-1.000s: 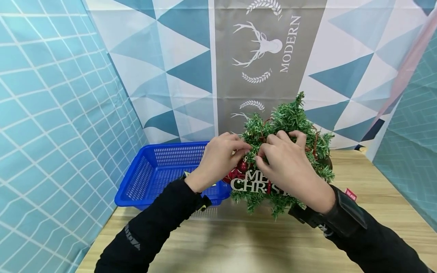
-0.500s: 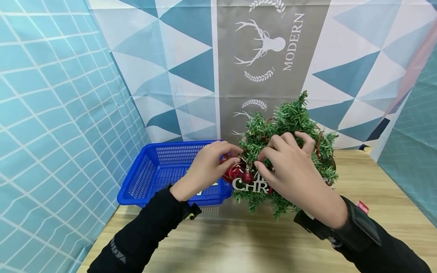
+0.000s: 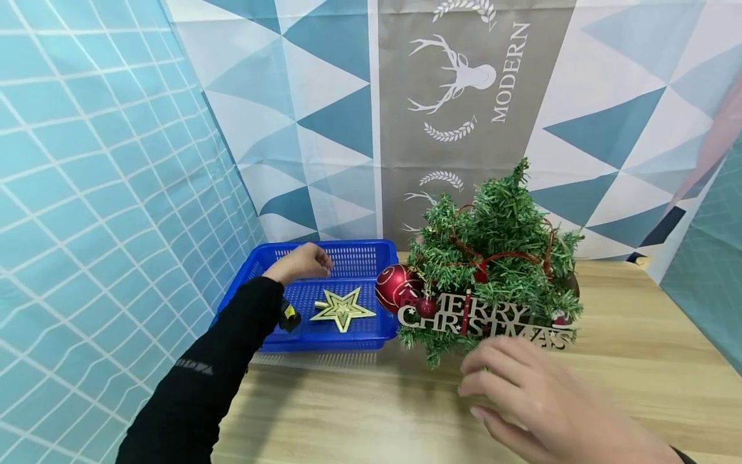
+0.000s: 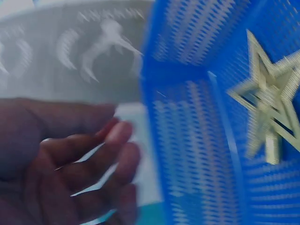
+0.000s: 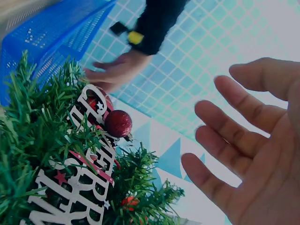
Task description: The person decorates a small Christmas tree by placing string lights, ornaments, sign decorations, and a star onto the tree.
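Note:
My left hand hovers over the blue basket, fingers loosely bent with nothing between them in the left wrist view. Below and to its right, a gold star lies on the basket floor. My right hand is in front of the small Christmas tree, apart from it; the right wrist view has its fingers spread and holding nothing. A small glittery red ball hangs at the left end of the Merry Christmas sign, beside a larger red ball.
A red cord winds through the tree branches. The wooden table runs under basket and tree. A patterned cloth hangs behind, and a blue tiled sheet stands along the left.
Both hands have left the tree: the left moved left over the basket, the right drew back toward the front. The small red ball now hangs free of the fingers, and the star is uncovered.

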The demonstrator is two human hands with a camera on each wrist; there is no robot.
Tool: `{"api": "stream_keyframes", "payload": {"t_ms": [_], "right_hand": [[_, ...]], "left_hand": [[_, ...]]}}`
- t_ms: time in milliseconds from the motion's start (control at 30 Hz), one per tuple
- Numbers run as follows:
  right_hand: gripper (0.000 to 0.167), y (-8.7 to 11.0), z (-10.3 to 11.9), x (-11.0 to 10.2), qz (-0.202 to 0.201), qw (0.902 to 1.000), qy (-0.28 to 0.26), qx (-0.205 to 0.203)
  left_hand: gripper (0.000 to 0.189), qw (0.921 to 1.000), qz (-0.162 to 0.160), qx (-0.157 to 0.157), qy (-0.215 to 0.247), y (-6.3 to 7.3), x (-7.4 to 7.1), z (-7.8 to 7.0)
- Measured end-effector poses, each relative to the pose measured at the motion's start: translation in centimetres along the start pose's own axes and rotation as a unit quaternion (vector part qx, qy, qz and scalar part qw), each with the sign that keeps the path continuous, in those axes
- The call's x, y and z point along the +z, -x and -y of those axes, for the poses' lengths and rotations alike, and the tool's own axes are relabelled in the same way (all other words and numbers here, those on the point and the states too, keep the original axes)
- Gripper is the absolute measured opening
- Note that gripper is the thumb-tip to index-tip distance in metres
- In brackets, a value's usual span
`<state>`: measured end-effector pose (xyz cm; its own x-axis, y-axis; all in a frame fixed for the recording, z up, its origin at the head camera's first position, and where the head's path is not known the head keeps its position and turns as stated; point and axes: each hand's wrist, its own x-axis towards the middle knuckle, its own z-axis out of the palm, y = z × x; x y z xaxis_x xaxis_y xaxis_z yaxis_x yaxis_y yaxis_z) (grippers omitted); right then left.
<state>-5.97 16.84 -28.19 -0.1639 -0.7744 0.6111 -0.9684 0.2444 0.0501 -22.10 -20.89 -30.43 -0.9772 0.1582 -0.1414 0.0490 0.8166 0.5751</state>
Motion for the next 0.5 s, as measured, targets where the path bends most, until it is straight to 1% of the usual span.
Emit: {"api": "stream_keyframes", "payload": {"t_ms": [67,100,167,200,233,267,300,333,367,400,433,467,500], "right_hand": [[0.022,1.1,0.2,-0.1,0.008,0.9999,-0.006,0.005],[0.021,1.5,0.2,-0.1,0.005,0.9999,-0.010,0.001],[0.019,2.4,0.2,-0.1,0.000,0.9998,-0.019,0.003],[0.018,2.8,0.2,-0.1,-0.003,0.9997,-0.023,0.002],[0.016,3.2,0.2,-0.1,-0.007,0.9996,-0.027,0.002],[0.015,3.5,0.2,-0.1,-0.009,0.9995,-0.029,0.004],[0.014,3.8,0.2,-0.1,-0.011,0.9994,-0.031,0.006],[0.013,4.1,0.2,-0.1,-0.012,0.9994,-0.031,0.011],[0.013,4.4,0.2,-0.1,-0.013,0.9993,-0.032,0.015],[0.012,4.7,0.1,-0.2,-0.013,0.9993,-0.030,0.016],[0.012,4.9,0.0,-0.2,-0.012,0.9994,-0.029,0.017],[0.012,5.2,-0.1,-0.2,-0.011,0.9994,-0.027,0.018],[0.012,5.4,-0.3,-0.3,-0.010,0.9994,-0.028,0.015]], "left_hand": [[0.017,0.9973,0.048,-0.055,-0.009,-1.5,0.7,1.0],[0.018,0.9940,0.073,-0.075,-0.032,-2.3,1.1,1.4],[0.024,0.9832,0.125,-0.110,-0.075,-3.7,1.9,2.1],[0.028,0.9757,0.149,-0.119,-0.108,-4.3,2.3,2.3],[0.030,0.9655,0.171,-0.126,-0.150,-4.8,2.6,2.4],[0.033,0.9522,0.191,-0.123,-0.205,-5.3,2.9,2.6],[0.034,0.9402,0.201,-0.122,-0.246,-5.6,3.1,2.7],[0.031,0.9304,0.208,-0.126,-0.274,-5.8,3.4,2.7],[0.026,0.9211,0.206,-0.129,-0.304,-5.9,3.6,2.8],[0.020,0.9138,0.198,-0.126,-0.332,-6.0,3.7,2.9],[0.014,0.9113,0.187,-0.126,-0.345,-6.0,3.9,3.0],[0.008,0.9130,0.176,-0.126,-0.346,-6.1,4.1,3.2],[0.005,0.9133,0.178,-0.132,-0.342,-6.4,4.4,3.4]]}}
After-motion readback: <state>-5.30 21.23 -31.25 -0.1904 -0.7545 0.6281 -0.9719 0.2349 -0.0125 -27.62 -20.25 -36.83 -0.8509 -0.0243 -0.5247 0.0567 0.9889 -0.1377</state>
